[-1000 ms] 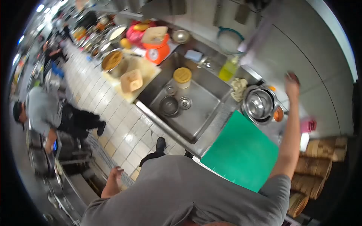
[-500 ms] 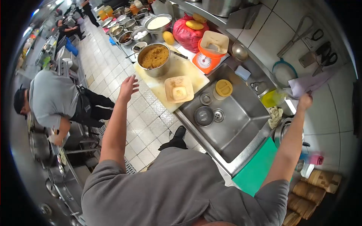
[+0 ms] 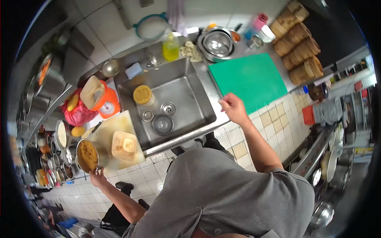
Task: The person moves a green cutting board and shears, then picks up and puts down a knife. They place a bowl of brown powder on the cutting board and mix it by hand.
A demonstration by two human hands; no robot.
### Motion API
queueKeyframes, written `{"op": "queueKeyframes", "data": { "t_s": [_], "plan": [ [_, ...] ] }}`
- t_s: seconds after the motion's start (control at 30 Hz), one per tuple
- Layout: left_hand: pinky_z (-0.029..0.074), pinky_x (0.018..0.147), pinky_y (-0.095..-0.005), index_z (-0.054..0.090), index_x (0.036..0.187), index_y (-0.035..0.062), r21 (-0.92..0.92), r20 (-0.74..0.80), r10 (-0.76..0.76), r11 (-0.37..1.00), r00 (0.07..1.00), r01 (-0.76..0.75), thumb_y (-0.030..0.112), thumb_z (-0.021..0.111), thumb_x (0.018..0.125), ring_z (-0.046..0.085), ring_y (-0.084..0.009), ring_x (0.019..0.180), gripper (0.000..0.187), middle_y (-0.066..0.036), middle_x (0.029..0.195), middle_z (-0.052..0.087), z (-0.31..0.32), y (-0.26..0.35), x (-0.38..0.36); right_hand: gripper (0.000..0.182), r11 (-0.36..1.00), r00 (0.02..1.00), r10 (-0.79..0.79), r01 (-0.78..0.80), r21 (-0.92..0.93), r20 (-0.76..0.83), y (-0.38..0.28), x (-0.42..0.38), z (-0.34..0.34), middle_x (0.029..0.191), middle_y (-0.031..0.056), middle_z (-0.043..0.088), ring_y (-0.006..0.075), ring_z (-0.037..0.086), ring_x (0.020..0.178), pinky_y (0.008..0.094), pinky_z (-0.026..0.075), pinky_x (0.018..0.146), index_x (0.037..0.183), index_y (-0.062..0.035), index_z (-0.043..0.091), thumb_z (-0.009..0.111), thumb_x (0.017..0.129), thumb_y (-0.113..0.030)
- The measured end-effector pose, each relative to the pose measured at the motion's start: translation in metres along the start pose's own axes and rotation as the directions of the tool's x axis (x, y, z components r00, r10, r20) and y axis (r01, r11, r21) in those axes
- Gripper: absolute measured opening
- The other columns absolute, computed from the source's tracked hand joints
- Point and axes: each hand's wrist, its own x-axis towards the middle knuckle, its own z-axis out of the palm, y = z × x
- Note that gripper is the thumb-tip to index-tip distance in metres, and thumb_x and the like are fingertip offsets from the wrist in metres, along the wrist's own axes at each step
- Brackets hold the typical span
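My left hand (image 3: 97, 177) is at the near rim of a metal pot (image 3: 102, 155) filled with a brown crumbly mixture (image 3: 87, 154); the fingers close on the rim, partly hidden. The pot stands on a pale cutting board (image 3: 123, 123), beside a square plastic tub (image 3: 124, 146) with some residue in it. My right hand (image 3: 234, 109) is over the front edge of the sink (image 3: 190, 99), near the green cutting board (image 3: 250, 79). Its fingers are curled in, with nothing visible in them. A purple cloth (image 3: 177, 16) hangs on the wall, away from both hands.
In the sink are a yellow-lidded container (image 3: 143, 95) and a small metal bowl (image 3: 163, 124). An orange scale (image 3: 108, 104) stands left of it. Stacked metal bowls (image 3: 217, 44) and bamboo steamers (image 3: 301, 47) line the back right. Shelf edge (image 3: 59, 99) juts at left.
My view has swung right. My right hand has let go of the purple cloth and come down to the sink's front edge. My left hand, free before, is now at the pot's rim.
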Motion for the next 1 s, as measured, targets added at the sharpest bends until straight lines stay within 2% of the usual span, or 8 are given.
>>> {"op": "queueKeyframes", "data": {
  "t_s": [0.17,0.23,0.37,0.47,0.73,0.8,0.9,1.0],
  "plan": [
    [0.067,0.088,-0.0618,0.048,0.14,-0.0138,-0.082,0.088,0.136,0.988,0.987,-0.129,0.019,0.067,0.096,0.038,-0.0458,0.141,0.058,-0.026,0.142,0.047,-0.009,0.041,-0.046,0.018,0.958,0.933,-0.14,0.043,0.283,0.332,-0.076,-0.085,-0.082,0.088,0.0028,0.063,0.0102,0.063,0.08,0.0306,0.056,0.075,0.11,-0.0044,0.066,0.071,0.094,0.003],
    [0.066,0.089,-0.0627,0.047,0.142,-0.0133,-0.052,0.082,0.176,0.984,0.981,-0.172,0.019,0.067,0.096,0.036,-0.046,0.142,0.06,-0.026,0.143,0.047,0.0,0.066,-0.09,0.038,0.885,0.683,-0.463,0.317,0.342,0.564,-0.131,-0.091,-0.107,0.104,0.0119,0.07,0.0149,0.068,0.092,0.033,0.057,0.086,0.131,-0.0029,0.064,0.067,0.094,0.006],
    [0.058,0.1,-0.0694,0.05,0.143,-0.0112,-0.123,0.274,0.308,0.951,0.911,-0.284,0.017,0.064,0.098,0.041,-0.0445,0.139,0.055,-0.024,0.144,0.047,0.003,0.086,-0.161,0.025,0.478,0.495,-0.845,0.526,0.704,0.204,-0.18,-0.104,-0.129,0.094,0.0159,0.072,0.0197,0.068,0.071,0.0312,0.059,0.065,0.118,-0.0073,0.074,0.073,0.093,-0.007],
    [0.056,0.102,-0.0709,0.054,0.138,-0.01,-0.101,0.301,0.238,0.971,0.923,-0.217,0.015,0.064,0.097,0.052,-0.0418,0.128,0.049,-0.022,0.137,0.053,0.033,0.079,-0.243,0.012,0.604,0.557,-0.762,0.43,0.671,0.33,-0.189,-0.117,-0.198,0.082,0.0126,0.071,0.0166,0.065,0.064,0.0299,0.057,0.058,0.104,-0.0073,0.078,0.07,0.096,-0.013],
    [0.059,0.097,-0.0691,0.064,0.122,-0.0019,0.1,0.59,-0.132,0.991,0.796,0.09,0.012,0.063,0.094,0.064,-0.0359,0.121,0.031,-0.016,0.13,0.067,0.139,-0.081,-0.467,0.008,0.476,0.457,-0.856,0.515,0.713,0.241,-0.089,-0.123,-0.302,0.075,0.0058,0.069,0.0181,0.069,0.067,0.0322,0.056,0.056,0.092,-0.0116,0.078,0.072,0.095,-0.015],
    [0.06,0.095,-0.0685,0.065,0.122,-0.0005,0.165,0.676,-0.187,0.981,0.712,0.102,0.013,0.063,0.094,0.065,-0.0352,0.122,0.031,-0.016,0.132,0.067,0.177,-0.135,-0.515,0.009,0.501,0.46,-0.852,0.583,0.64,0.249,-0.059,-0.114,-0.325,0.073,0.0041,0.069,0.0185,0.069,0.068,0.0328,0.056,0.056,0.089,-0.0127,0.078,0.072,0.095,-0.016],
    [0.062,0.091,-0.0678,0.066,0.12,0.0012,0.282,0.746,-0.32,0.946,0.584,0.159,0.012,0.062,0.095,0.068,-0.0307,0.113,0.028,-0.013,0.12,0.07,0.226,-0.2,-0.599,0.019,0.796,0.67,-0.587,0.58,0.174,0.455,0.016,-0.087,-0.371,0.074,0.0101,0.067,0.0251,0.065,0.063,0.0379,0.053,0.058,0.079,-0.0063,0.074,0.077,0.094,-0.017],
    [0.063,0.089,-0.0643,0.065,0.112,0.0018,0.28,0.771,-0.334,0.942,0.542,0.184,0.011,0.062,0.096,0.067,-0.0255,0.102,0.019,-0.01,0.105,0.067,0.264,-0.259,-0.65,0.02,0.848,0.929,-0.276,0.356,-0.394,0.245,0.148,-0.095,-0.38,0.073,0.018,0.064,0.0388,0.061,0.065,0.046,0.048,0.06,0.085,-0.0014,0.07,0.072,0.097,-0.017]
  ]
}}
